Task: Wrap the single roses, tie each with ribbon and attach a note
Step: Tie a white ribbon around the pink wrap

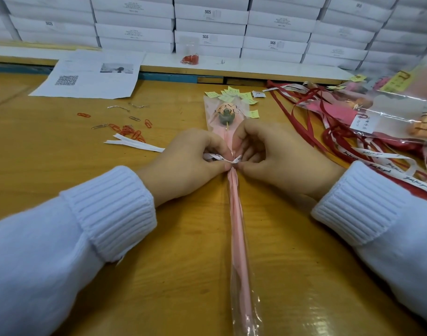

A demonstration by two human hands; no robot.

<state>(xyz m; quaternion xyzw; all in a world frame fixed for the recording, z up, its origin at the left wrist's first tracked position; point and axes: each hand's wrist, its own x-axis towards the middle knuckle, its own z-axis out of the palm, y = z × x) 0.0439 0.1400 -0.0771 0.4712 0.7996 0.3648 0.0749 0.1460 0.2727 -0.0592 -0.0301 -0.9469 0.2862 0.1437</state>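
A packing workshop or stockroom is shown. Beyond the fingers [250, 144], a wall of flat white boxes [211, 14] is stacked in even rows, several stamped with printed labels. On the wooden surface [50, 166], a printed sheet [91, 76] with a square code and a photograph is laid far to the left of the fingers, and paper clips [132, 134] are scattered nearer on that side. Small yellow notes [233, 91] are strewn just beyond the fingers. To their right, loose ribbons [386, 155] in red and white are heaped, with finished wrapped flowers [401, 112] piled past them.
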